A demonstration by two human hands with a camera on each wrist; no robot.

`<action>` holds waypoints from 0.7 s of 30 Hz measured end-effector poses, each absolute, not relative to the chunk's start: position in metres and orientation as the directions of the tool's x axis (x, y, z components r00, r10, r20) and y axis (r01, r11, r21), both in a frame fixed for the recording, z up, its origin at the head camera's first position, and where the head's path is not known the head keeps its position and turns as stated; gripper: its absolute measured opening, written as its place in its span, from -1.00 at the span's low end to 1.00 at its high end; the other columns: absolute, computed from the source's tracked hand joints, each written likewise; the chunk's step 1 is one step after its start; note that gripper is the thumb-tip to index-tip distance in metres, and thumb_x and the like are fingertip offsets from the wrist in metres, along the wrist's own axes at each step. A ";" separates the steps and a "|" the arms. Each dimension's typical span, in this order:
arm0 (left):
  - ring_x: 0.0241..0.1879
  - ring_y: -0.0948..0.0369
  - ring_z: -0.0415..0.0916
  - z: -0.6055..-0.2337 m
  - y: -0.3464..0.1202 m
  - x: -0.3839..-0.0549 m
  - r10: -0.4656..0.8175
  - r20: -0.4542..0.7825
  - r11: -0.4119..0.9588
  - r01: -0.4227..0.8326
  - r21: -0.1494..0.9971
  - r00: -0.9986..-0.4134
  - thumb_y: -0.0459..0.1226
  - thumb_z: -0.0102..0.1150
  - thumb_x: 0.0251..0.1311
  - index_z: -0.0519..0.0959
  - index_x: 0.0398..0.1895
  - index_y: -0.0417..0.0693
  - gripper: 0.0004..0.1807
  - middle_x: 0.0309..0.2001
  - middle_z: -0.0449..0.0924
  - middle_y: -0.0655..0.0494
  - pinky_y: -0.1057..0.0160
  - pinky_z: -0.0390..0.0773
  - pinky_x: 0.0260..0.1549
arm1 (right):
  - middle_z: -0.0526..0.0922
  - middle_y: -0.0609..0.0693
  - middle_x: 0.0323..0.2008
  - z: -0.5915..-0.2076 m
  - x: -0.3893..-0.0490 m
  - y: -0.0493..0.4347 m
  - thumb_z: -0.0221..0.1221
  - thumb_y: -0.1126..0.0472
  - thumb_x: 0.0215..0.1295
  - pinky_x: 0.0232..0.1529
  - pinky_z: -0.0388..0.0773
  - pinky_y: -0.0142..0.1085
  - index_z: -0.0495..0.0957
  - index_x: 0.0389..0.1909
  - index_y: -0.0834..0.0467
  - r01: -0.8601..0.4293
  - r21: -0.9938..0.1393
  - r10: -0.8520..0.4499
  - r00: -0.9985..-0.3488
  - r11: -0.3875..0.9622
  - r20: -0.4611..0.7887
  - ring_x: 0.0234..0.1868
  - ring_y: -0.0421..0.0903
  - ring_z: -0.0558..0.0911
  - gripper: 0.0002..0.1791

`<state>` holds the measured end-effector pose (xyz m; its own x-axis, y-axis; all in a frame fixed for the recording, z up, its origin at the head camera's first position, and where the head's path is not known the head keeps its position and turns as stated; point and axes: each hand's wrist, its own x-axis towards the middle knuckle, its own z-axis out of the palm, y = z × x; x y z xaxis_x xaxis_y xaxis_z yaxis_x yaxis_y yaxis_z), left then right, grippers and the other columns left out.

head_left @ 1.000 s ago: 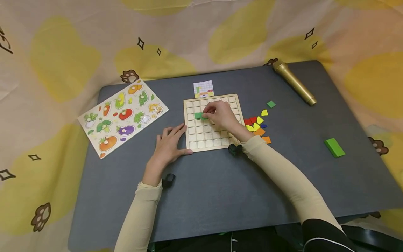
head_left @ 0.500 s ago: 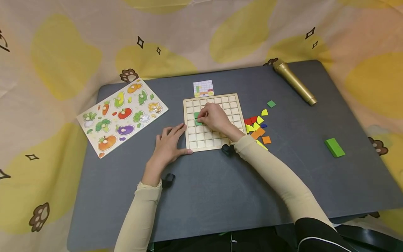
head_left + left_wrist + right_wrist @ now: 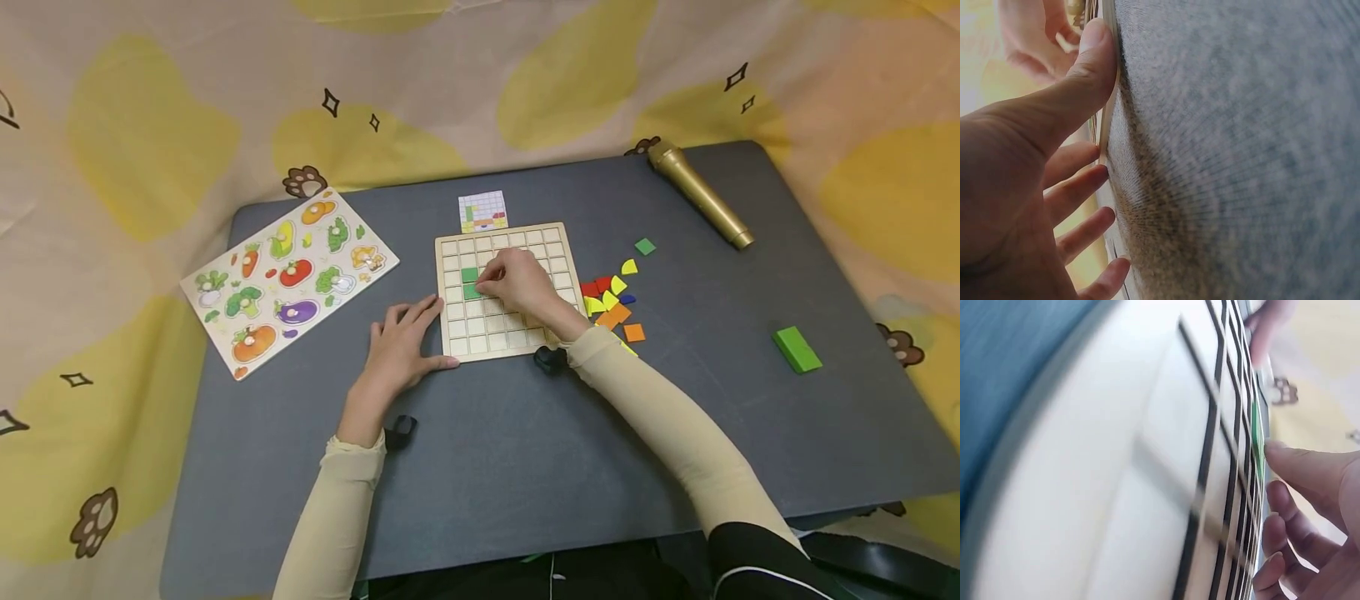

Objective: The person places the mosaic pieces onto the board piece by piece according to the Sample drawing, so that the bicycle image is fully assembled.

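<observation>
A wooden grid board (image 3: 497, 336) lies at the middle of the table. Two green square tiles (image 3: 469, 274) sit in its cells, one below the other, near the left side. My right hand (image 3: 522, 282) is over the board, thumb and loosely bent fingers at the right edge of the lower green tile. In the right wrist view the thumb tip (image 3: 1274, 448) meets the green tile (image 3: 1257, 440), with the other fingertips apart from it. My left hand (image 3: 401, 347) is spread at the board's left edge, its thumb (image 3: 1094, 53) along the near corner.
A small pattern card (image 3: 483, 210) lies behind the board. To the right are several loose red, yellow, blue and orange pieces (image 3: 611, 298), a green square (image 3: 645, 247), a green block (image 3: 797, 349) and a gold microphone (image 3: 701, 194). A vegetable puzzle board (image 3: 291, 282) lies left.
The right hand has moved slightly toward me, from the upper green tile to the cell below, where a second green tile now sits. The left hand has stayed at the board's edge.
</observation>
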<state>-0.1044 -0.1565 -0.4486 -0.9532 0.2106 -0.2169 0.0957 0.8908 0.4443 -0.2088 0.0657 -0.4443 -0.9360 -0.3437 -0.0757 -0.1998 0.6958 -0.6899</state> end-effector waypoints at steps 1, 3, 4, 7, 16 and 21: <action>0.59 -0.09 0.05 -0.449 -0.157 -0.104 0.210 -0.218 0.890 0.094 0.445 -0.953 0.10 0.57 0.11 0.18 0.71 0.12 0.13 0.71 0.09 0.10 -0.25 0.14 0.30 | 0.79 0.02 -0.21 -0.444 -0.211 0.072 0.44 0.17 0.36 -0.20 0.49 -0.23 0.87 -0.25 0.10 -0.181 -0.700 -0.324 -0.943 0.691 -0.077 -0.22 -0.06 0.64 -0.91; 0.60 -0.09 0.04 -0.449 -0.157 -0.105 0.208 -0.220 0.890 0.091 0.447 -0.953 0.09 0.57 0.12 0.17 0.72 0.12 0.14 0.72 0.08 0.11 -0.25 0.13 0.31 | 0.82 0.04 -0.21 -0.444 -0.215 0.086 0.43 0.18 0.36 -0.20 0.48 -0.24 0.87 -0.25 0.11 -0.143 -0.723 -0.281 -0.957 0.676 -0.073 -0.23 -0.05 0.64 -0.91; 0.60 -0.09 0.04 -0.449 -0.157 -0.104 0.208 -0.220 0.889 0.090 0.449 -0.953 0.09 0.57 0.11 0.17 0.72 0.12 0.14 0.72 0.08 0.10 -0.25 0.13 0.31 | 0.83 0.05 -0.21 -0.444 -0.217 0.093 0.43 0.19 0.37 -0.19 0.48 -0.23 0.87 -0.24 0.12 -0.127 -0.733 -0.259 -0.963 0.668 -0.069 -0.23 -0.04 0.64 -0.91; 0.61 -0.10 0.03 -0.448 -0.157 -0.104 0.210 -0.219 0.888 0.092 0.450 -0.953 0.08 0.57 0.12 0.16 0.72 0.12 0.14 0.72 0.07 0.10 -0.26 0.13 0.31 | 0.84 0.12 -0.20 -0.443 -0.223 0.118 0.42 0.19 0.38 -0.19 0.48 -0.22 0.86 -0.22 0.15 -0.080 -0.761 -0.199 -0.978 0.644 -0.065 -0.21 0.00 0.65 -0.89; 0.61 -0.11 0.03 -0.449 -0.157 -0.105 0.223 -0.214 0.886 0.107 0.451 -0.951 0.08 0.57 0.12 0.16 0.72 0.11 0.14 0.72 0.07 0.09 -0.26 0.13 0.30 | 0.78 0.21 -0.16 -0.436 -0.237 0.193 0.38 0.21 0.42 -0.26 0.47 -0.28 0.81 -0.08 0.23 0.050 -0.736 -0.003 -0.998 0.675 -0.070 -0.21 0.01 0.61 -0.81; 0.61 -0.10 0.02 -0.450 -0.156 -0.105 0.222 -0.222 0.890 0.104 0.444 -0.950 0.09 0.58 0.11 0.16 0.72 0.12 0.15 0.72 0.06 0.09 -0.27 0.13 0.31 | 0.78 0.18 -0.20 -0.437 -0.240 0.231 0.44 0.21 0.35 -0.33 0.44 -0.39 0.78 -0.06 0.27 0.094 -0.714 0.078 -0.995 0.693 -0.055 -0.27 -0.09 0.59 -0.76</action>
<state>-0.1052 -0.1563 -0.4496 -0.9495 0.2219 -0.2217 0.1043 0.8899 0.4440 -0.2404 0.2312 -0.4367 -0.9954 0.0780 -0.0547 0.0936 0.6934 -0.7144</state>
